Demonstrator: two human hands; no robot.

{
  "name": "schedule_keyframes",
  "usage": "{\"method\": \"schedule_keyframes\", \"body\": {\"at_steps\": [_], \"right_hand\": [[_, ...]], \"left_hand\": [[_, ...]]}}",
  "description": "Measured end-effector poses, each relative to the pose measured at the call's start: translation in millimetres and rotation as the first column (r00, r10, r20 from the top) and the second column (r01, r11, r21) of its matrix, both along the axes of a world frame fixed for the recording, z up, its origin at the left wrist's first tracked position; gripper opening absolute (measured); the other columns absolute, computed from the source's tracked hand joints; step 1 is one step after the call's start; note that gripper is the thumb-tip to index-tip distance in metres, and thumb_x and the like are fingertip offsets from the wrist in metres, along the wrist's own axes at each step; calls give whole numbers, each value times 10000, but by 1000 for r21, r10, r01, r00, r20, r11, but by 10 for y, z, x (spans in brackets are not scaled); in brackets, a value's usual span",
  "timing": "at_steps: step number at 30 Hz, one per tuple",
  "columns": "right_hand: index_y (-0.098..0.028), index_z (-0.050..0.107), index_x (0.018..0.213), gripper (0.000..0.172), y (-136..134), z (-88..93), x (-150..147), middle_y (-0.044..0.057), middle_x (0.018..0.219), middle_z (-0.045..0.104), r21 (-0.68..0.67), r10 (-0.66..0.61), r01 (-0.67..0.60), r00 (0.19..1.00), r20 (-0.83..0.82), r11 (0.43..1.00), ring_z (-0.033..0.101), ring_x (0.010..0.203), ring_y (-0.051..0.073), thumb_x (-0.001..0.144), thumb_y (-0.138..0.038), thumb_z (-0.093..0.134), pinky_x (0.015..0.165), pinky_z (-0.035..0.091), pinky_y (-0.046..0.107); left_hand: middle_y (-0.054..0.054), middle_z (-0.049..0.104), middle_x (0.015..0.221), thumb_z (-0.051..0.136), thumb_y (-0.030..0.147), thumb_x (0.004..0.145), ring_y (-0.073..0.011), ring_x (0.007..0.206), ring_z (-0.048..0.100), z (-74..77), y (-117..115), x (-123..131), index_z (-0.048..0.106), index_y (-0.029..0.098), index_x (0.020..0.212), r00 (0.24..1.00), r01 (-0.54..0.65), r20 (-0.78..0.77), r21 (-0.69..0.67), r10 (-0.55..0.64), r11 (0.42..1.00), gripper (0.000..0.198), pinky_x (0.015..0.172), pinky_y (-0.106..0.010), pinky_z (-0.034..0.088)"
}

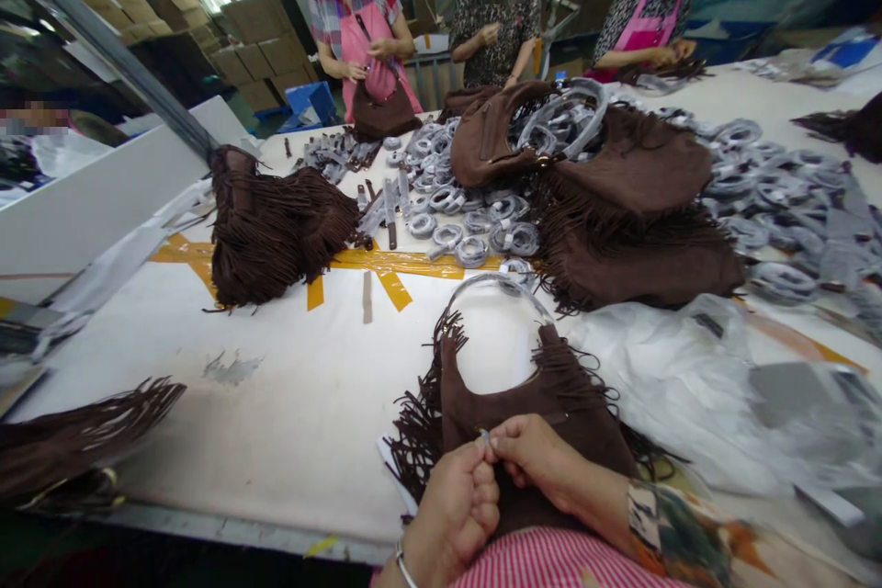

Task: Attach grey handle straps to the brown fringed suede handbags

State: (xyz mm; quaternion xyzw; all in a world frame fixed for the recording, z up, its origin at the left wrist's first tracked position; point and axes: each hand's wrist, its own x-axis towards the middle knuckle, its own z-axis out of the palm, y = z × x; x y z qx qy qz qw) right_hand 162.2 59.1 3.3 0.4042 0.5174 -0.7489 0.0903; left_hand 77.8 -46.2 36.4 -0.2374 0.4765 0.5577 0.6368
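A dark brown fringed handbag lies in front of me at the table's near edge, its plastic-wrapped handle arching away from me. My left hand, with a bangle at the wrist, is curled closed over the bag's front. Close against it, my right hand is closed in a pinch, and the fingertips of both hands meet. Between them shows a tiny shiny piece, too small to name. The sleeves and fingers hide part of the bag's lower body.
Brown fringed bags are piled beyond, among many plastic-wrapped rings. Another fringed bundle stands left, and a fringed piece lies near left. Clear plastic bags lie right. Several co-workers work across the table.
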Motion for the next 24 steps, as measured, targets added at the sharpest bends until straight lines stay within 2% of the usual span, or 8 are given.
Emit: {"method": "schedule_keyframes", "body": {"at_steps": [3,7,9,12,16,20,22,24], "right_hand": [[-142,628,603,178,-21,6,8,-53,441,462,17,34,-35,998,51,999,373,379,61,687,-272,538,379,276,188],[-161,593,610,161,84,76,43,-46,472,499,71,142,-149,985,98,986,357,367,57,713,-270,532,355,256,185],[-160,596,630,178,192,138,61,-30,523,537,146,209,-226,970,126,963,369,391,56,734,-300,564,360,264,182],[-153,618,671,188,325,227,57,-18,568,556,206,252,-275,959,133,939,369,424,52,763,-310,570,376,252,176],[-168,578,650,226,281,265,4,-71,471,412,58,231,-236,969,87,970,282,395,45,777,-356,579,378,174,186],[-195,469,596,371,79,197,-18,-117,420,261,-96,22,-11,993,113,995,201,381,36,740,-497,629,390,111,197],[-185,484,626,364,5,141,-1,-112,458,316,-204,-68,87,993,98,975,205,390,25,679,-482,688,398,101,196],[-177,492,657,356,-32,80,24,-106,499,365,-355,-151,170,985,80,919,198,399,13,627,-427,744,405,90,191]], "left_hand": [[131,183,469,446,315,894,-40,416,53,16,0,50,444,186,701,999,24,-40,-21,-25,999,232,397,-159,35],[95,292,468,451,375,885,-64,385,178,7,-35,121,502,196,693,866,194,-438,-152,-242,969,267,399,-211,136],[27,471,534,445,365,902,-99,458,390,-14,-80,129,550,188,674,571,295,-710,-292,-413,910,307,473,-243,270],[-57,633,694,374,288,943,-172,670,575,-84,-170,127,584,190,682,-60,339,-860,-496,-508,799,349,619,-306,364],[-81,668,737,317,192,950,-198,689,627,-192,-253,142,600,199,776,-445,310,-763,-623,-469,718,332,621,-334,388],[-87,670,711,322,201,946,-207,658,631,-192,-239,155,605,196,775,-487,287,-732,-650,-477,703,331,594,-341,374],[-93,676,704,322,242,951,-206,655,627,-150,-201,154,613,194,755,-371,322,-781,-616,-502,719,354,592,-338,360],[-82,681,701,342,302,953,-189,652,616,-99,-150,153,620,195,719,-124,358,-840,-534,-528,766,379,590,-320,347]]}}
